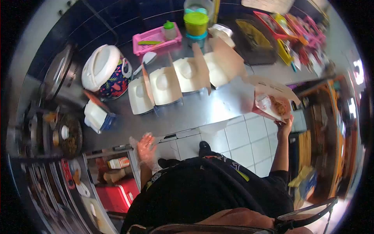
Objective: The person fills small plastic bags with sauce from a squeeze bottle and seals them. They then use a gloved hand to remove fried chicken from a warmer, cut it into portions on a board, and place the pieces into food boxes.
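My right hand (285,125) grips the near edge of an open paper box (272,111), held out past the counter's right part. Inside that box lie a white wrapped lump and some brown food. My left hand (146,147), in a clear plastic glove, hangs at the counter's front edge with its fingers apart and nothing in it. Open boxes stand in a row on the metal counter: one at the left (140,94), then one (165,85), another (189,75) and one at the right (217,70). Whitish lumps show in some of them.
Behind the boxes are a pink basket (157,38), a green-lidded container (196,23) and a dark tray (255,41). A white-lidded patterned pot (107,72) stands left, with a smaller open box (95,116) before it. Shelves (319,128) rise at the right.
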A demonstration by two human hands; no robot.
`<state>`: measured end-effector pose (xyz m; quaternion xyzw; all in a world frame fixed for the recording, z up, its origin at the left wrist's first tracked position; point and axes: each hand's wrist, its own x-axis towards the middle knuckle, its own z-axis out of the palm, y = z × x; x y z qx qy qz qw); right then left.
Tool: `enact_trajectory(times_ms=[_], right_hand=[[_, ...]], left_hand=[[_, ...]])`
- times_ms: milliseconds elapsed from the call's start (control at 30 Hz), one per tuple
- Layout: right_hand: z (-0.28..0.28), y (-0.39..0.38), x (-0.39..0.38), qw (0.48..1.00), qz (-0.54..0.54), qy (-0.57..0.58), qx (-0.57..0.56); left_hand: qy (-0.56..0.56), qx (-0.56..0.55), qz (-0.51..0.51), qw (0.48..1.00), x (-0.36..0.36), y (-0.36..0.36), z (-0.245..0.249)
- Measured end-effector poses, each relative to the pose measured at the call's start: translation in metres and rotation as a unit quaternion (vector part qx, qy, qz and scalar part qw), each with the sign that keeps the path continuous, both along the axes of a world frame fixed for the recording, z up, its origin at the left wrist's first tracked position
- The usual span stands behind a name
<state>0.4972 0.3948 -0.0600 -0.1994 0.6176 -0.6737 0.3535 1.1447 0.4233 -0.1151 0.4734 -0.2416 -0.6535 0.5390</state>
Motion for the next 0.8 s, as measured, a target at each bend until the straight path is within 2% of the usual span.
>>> enact_trajectory(times_ms=[33,67,100,133,167,200,267,333,367,433,500,533,633,667,733,800], right_hand=[[-0.004,-0.029,-0.022,1.000,0.024,0.008,0.015],[-0.040,-0.057,-0.055,0.991,0.054,0.125,0.005],[-0.073,-0.085,-0.082,0.966,0.090,0.240,-0.014],[-0.071,-0.114,-0.089,0.998,0.066,0.018,0.001],[-0.036,-0.135,-0.070,0.975,0.222,-0.006,-0.015],[-0.033,-0.165,-0.049,0.967,0.255,0.016,-0.016],[-0.038,-0.218,0.021,0.948,0.310,0.064,-0.029],[-0.049,-0.247,0.127,0.918,0.377,0.108,-0.055],[-0.056,-0.253,0.187,0.899,0.415,0.123,-0.070],[-0.067,-0.223,0.288,0.864,0.470,0.152,-0.092],[-0.078,-0.168,0.372,0.830,0.525,0.161,-0.101],[-0.087,-0.136,0.405,0.815,0.548,0.159,-0.099],[-0.114,-0.036,0.474,0.766,0.620,0.147,-0.084],[-0.117,-0.002,0.498,0.749,0.643,0.137,-0.084],[-0.112,0.057,0.575,0.686,0.710,0.095,-0.127],[-0.082,0.121,0.689,0.584,0.777,0.049,-0.229]], left_hand=[[0.035,-0.004,0.012,0.999,-0.023,-0.001,0.009],[0.063,0.045,0.030,0.997,-0.043,-0.001,0.025],[0.027,0.076,0.020,0.997,-0.061,0.000,0.038],[-0.007,0.105,0.021,0.994,-0.075,0.002,0.049],[-0.039,0.135,0.033,0.990,-0.079,0.014,0.055],[0.008,0.077,0.041,0.996,-0.068,0.037,0.026],[0.019,0.112,0.124,0.986,-0.062,0.070,0.022],[-0.022,0.105,0.185,0.977,-0.055,0.106,0.044],[-0.075,0.037,0.201,0.976,-0.043,0.133,0.033],[-0.117,0.015,0.291,0.949,-0.030,0.177,0.033],[-0.058,0.075,0.432,0.897,-0.026,0.215,0.066],[-0.040,0.045,0.476,0.877,-0.024,0.242,0.086],[0.000,0.038,0.608,0.793,-0.009,0.335,0.066],[-0.026,0.023,0.643,0.765,-0.009,0.364,0.066],[-0.022,-0.010,0.675,0.737,0.011,0.431,0.024],[-0.032,-0.021,0.689,0.724,0.028,0.498,0.025]])
